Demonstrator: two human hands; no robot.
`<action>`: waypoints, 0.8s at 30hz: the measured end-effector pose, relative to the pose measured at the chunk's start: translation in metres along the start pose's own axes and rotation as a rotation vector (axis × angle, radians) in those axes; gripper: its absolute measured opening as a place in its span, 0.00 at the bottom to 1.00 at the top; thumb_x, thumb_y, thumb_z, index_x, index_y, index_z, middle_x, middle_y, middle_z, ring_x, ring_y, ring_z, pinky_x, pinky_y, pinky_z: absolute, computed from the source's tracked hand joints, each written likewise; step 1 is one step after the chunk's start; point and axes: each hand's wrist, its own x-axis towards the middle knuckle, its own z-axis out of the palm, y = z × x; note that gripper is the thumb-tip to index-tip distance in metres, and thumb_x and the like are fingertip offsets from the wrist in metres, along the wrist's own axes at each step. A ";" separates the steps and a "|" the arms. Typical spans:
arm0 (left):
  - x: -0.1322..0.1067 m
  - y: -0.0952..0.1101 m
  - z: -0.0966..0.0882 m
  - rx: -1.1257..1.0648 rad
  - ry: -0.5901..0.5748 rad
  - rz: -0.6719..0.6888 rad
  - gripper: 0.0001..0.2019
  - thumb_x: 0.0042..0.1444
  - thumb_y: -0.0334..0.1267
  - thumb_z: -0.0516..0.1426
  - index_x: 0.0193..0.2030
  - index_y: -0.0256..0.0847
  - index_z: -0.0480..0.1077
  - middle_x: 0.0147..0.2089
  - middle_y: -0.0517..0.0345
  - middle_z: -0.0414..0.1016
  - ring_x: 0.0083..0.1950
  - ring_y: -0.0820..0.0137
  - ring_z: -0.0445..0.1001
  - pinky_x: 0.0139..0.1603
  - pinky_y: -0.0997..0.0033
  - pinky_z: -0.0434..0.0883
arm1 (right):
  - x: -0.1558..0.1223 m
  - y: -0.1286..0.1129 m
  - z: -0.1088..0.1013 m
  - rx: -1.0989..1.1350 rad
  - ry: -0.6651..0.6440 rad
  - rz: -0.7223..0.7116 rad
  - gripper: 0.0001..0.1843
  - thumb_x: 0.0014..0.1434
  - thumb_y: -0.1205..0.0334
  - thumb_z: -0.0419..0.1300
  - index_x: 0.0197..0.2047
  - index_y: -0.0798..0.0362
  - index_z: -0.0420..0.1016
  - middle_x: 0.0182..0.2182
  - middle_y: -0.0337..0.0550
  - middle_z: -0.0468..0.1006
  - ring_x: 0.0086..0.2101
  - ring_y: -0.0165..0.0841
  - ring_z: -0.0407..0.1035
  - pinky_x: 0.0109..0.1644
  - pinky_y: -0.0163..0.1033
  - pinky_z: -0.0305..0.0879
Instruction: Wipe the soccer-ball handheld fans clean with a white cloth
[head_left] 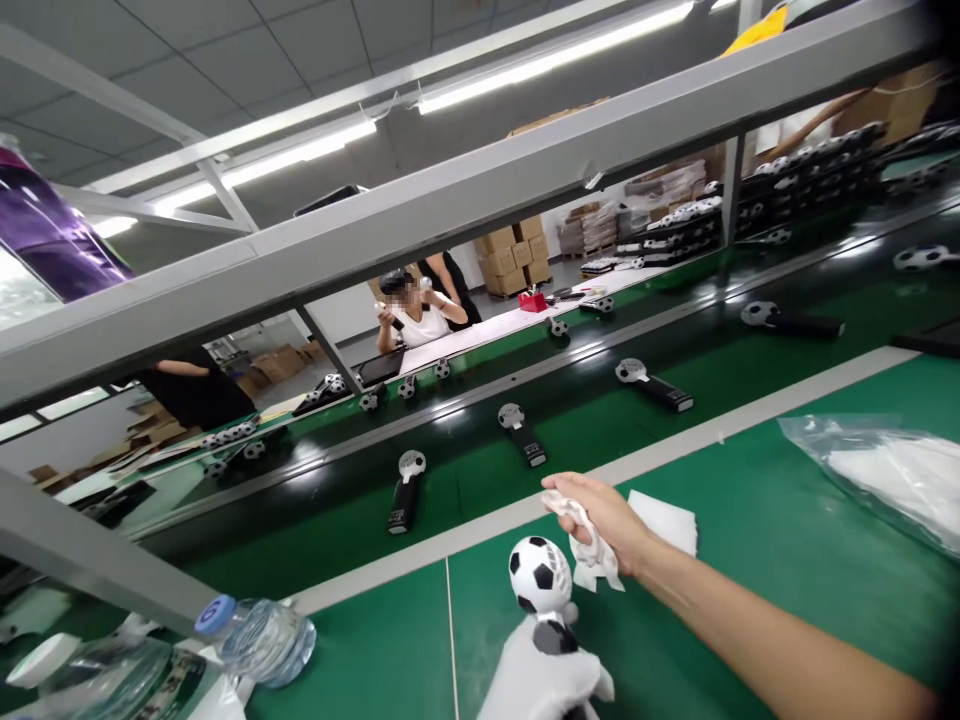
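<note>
My left hand (536, 665), in a white glove, is wrapped round the lower part of a handheld device with a soccer-ball head (540, 575). The black-and-white ball stands upright above my fingers; most of the handle is hidden by the glove. My bare right hand (600, 515) is closed on a crumpled white cloth (589, 540), just right of the ball and apart from it. A folded white cloth (667, 522) lies on the green table beside my right wrist.
Beyond the pale table edge, a dark green conveyor belt (457, 500) carries several ball-headed devices (521, 435). Water bottles (262, 640) stand at left, a plastic bag of white cloths (892, 475) at right. A grey metal beam (450, 215) crosses overhead. A co-worker (420, 315) sits opposite.
</note>
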 end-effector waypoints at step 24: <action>0.042 -0.017 -0.023 0.905 0.093 0.028 0.09 0.53 0.40 0.59 0.34 0.34 0.70 0.39 0.52 0.72 0.44 0.66 0.71 0.50 0.56 0.66 | -0.029 0.010 -0.007 -1.283 -0.439 0.087 0.32 0.48 0.48 0.63 0.55 0.51 0.67 0.40 0.51 0.76 0.25 0.36 0.70 0.25 0.36 0.64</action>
